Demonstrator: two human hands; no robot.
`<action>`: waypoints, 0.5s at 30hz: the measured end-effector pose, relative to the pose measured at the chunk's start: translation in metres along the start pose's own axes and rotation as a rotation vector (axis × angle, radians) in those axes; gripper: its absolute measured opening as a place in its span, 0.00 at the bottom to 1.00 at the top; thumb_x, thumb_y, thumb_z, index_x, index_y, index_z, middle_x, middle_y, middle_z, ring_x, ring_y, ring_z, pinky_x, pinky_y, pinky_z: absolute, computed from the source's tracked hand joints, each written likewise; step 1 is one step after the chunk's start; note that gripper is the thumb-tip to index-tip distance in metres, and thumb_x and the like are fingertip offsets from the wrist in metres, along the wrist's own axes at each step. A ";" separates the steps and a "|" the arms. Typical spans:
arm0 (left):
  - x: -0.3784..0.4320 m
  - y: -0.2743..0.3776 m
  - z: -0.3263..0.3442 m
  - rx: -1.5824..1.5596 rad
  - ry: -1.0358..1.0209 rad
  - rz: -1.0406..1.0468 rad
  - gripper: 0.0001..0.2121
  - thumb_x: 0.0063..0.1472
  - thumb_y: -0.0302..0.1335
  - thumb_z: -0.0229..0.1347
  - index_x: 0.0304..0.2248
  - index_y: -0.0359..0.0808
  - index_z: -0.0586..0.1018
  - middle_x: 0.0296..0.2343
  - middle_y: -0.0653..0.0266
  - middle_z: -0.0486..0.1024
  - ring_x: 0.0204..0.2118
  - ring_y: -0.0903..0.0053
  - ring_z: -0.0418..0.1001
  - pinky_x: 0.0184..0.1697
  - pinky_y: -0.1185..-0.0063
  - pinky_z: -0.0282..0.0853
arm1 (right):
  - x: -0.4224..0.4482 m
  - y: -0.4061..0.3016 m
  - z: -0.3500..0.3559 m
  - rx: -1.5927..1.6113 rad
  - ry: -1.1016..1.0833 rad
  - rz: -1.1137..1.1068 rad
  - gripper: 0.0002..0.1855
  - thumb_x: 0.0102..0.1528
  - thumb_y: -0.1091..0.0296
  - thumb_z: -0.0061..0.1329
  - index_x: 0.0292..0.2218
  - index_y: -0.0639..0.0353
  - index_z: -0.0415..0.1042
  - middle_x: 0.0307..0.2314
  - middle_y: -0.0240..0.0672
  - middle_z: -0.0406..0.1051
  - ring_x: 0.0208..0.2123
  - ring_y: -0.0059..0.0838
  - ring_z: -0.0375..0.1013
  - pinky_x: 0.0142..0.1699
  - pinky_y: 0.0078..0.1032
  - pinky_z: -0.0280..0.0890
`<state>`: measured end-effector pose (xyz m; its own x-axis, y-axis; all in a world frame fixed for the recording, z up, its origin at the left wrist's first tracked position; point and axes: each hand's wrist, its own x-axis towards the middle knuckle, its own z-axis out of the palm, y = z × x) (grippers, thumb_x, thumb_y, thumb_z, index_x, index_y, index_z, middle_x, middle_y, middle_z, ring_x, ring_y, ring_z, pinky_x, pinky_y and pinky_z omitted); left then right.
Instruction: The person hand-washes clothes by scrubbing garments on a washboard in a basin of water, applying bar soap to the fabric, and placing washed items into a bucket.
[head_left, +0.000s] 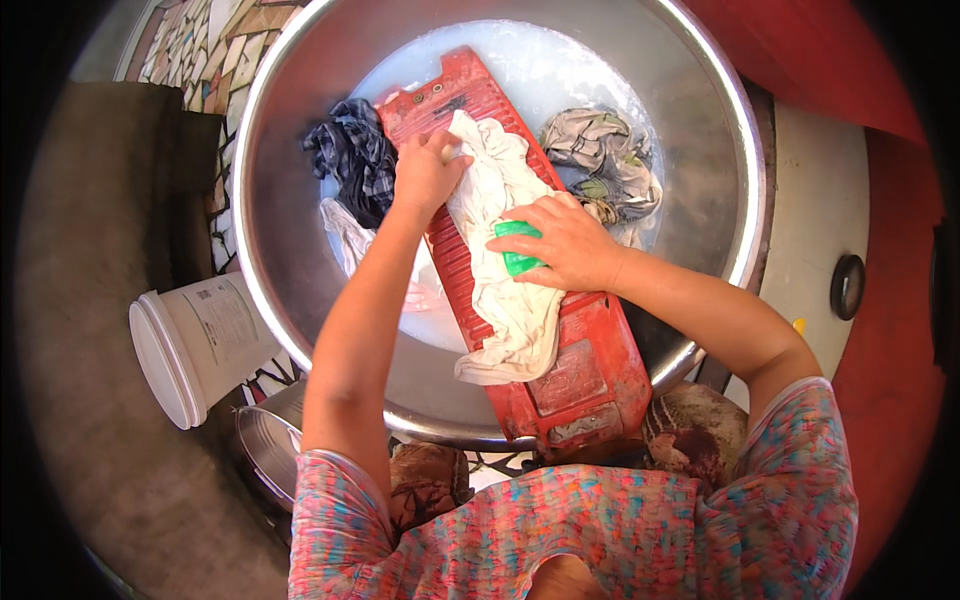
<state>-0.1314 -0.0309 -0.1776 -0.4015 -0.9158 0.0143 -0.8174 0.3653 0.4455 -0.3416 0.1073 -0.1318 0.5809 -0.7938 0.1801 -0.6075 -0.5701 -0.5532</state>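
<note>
A wet white cloth garment (491, 187) lies stretched along a red ridged washboard (574, 360). The board leans from the near rim of a large metal basin (694, 135) down into soapy water. My left hand (427, 171) pinches the cloth's far end near the top of the board. In my right hand (574, 244) is a green bar of soap (520, 247), pressed flat against the middle of the cloth with the fingers spread over it. The cloth's near end drapes over the lower ridges.
Dark plaid cloth (352, 157) sits in the water at left, with a pale cloth (349, 232) below it. Patterned grey garments (604, 161) lie at right. Outside stand a lidded white bucket (214, 322) and a metal pail (274, 442) on mosaic flooring (244, 56).
</note>
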 end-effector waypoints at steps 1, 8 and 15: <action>-0.002 0.011 0.002 0.012 0.045 -0.036 0.13 0.49 0.33 0.60 0.35 0.40 0.78 0.35 0.54 0.73 0.38 0.54 0.69 0.45 0.67 0.66 | -0.002 0.003 0.000 0.018 0.004 0.016 0.24 0.47 0.52 0.53 0.47 0.36 0.69 0.44 0.34 0.65 0.46 0.36 0.64 0.51 0.37 0.55; -0.001 0.008 -0.012 -0.212 -0.018 0.160 0.17 0.52 0.27 0.57 0.41 0.32 0.72 0.31 0.52 0.74 0.35 0.58 0.72 0.38 0.68 0.67 | 0.010 0.021 0.012 0.478 0.412 0.348 0.25 0.53 0.57 0.51 0.52 0.45 0.64 0.40 0.36 0.66 0.42 0.33 0.66 0.48 0.28 0.61; -0.011 0.018 -0.064 0.024 -0.202 -0.127 0.15 0.56 0.30 0.57 0.41 0.30 0.73 0.22 0.60 0.72 0.25 0.73 0.70 0.31 0.78 0.67 | 0.015 0.034 -0.033 1.353 0.614 0.838 0.28 0.56 0.54 0.48 0.55 0.47 0.58 0.39 0.27 0.66 0.36 0.19 0.65 0.39 0.21 0.59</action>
<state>-0.1150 -0.0247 -0.1123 -0.3677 -0.9034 -0.2206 -0.8751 0.2559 0.4107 -0.3708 0.0689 -0.1211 -0.1092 -0.9039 -0.4135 0.4323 0.3314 -0.8386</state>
